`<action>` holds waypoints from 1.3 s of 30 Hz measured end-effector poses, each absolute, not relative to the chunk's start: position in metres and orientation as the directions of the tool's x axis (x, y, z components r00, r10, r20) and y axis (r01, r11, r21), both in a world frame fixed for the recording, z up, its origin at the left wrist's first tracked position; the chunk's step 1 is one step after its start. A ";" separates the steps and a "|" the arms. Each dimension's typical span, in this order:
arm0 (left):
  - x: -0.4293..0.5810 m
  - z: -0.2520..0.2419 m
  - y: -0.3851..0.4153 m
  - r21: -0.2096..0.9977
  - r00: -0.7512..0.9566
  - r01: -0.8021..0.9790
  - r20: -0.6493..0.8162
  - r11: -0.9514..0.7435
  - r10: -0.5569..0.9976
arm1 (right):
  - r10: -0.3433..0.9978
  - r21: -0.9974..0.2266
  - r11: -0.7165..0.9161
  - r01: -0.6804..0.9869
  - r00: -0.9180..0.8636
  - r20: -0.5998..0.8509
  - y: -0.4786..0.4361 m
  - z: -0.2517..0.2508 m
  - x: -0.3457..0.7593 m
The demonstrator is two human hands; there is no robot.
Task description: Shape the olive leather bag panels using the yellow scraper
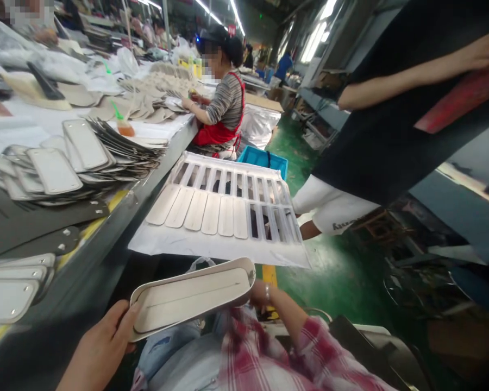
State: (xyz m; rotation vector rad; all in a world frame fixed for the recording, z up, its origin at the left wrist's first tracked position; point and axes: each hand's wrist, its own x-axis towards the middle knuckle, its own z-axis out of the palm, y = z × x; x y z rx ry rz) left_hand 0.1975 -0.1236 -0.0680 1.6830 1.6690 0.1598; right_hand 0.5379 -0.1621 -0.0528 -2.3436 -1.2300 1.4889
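A long, rounded cream leather-like panel (187,297) with a dark edge is held up in front of my lap. On its inner face lies a narrower cream strip with a thin line along its middle. The right end of the panel curls upward. My left hand (106,336) pinches the left end, thumb on top. At the right end, my right hand (258,292) grips from behind, its fingers mostly hidden by the panel. Just beyond stands a white slotted rack (224,244), with a row of similar cream strips (195,210) lying across its nearer slots.
On the left, a workbench (146,187) carries stacks of cream panels (57,169) and a bottle with a green nozzle (124,126). A co-worker (224,103) sits farther along it. Another person (375,146) stands close at right, holding something red. A blue crate (264,158) sits behind the rack.
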 end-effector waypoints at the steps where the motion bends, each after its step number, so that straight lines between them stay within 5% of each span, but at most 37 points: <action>1: 0.196 -0.066 -0.123 0.589 0.186 0.806 -0.358 0.066 0.915 | 0.666 -0.478 -0.678 0.558 0.192 -0.721 -0.162 -0.046 0.543; 5: 0.191 -0.064 -0.122 0.577 0.280 0.807 -0.191 -0.122 0.941 | 0.752 -0.549 -0.591 0.591 0.157 -0.641 -0.158 -0.012 0.547; 8: 0.189 -0.064 -0.120 0.582 0.287 0.799 -0.153 -0.149 0.946 | 0.822 -0.402 -0.389 0.829 0.115 -0.558 -0.154 0.003 0.529; 11: 0.188 -0.067 -0.118 0.587 0.267 0.804 -0.212 -0.097 0.940 | 0.773 -0.238 -0.366 0.900 0.151 -0.616 -0.155 0.001 0.512; 15: 0.187 -0.073 -0.112 0.513 0.231 0.858 -0.338 -0.027 0.912 | 0.735 -0.260 -0.398 0.880 0.137 -0.664 -0.164 -0.011 0.513; 26: 0.191 -0.068 -0.086 0.258 0.508 0.859 -0.320 -0.443 0.799 | 0.817 -0.129 -0.234 0.964 0.123 -0.564 -0.148 -0.040 0.522; 34: 0.199 -0.060 -0.081 0.236 0.441 0.898 -0.455 -0.372 0.774 | 0.870 -0.217 -0.187 0.958 0.059 -0.489 -0.162 -0.044 0.535; 39: 0.198 -0.059 -0.086 0.281 0.447 0.892 -0.420 -0.355 0.790 | 0.904 -0.069 -0.117 0.991 0.078 -0.419 -0.165 -0.052 0.532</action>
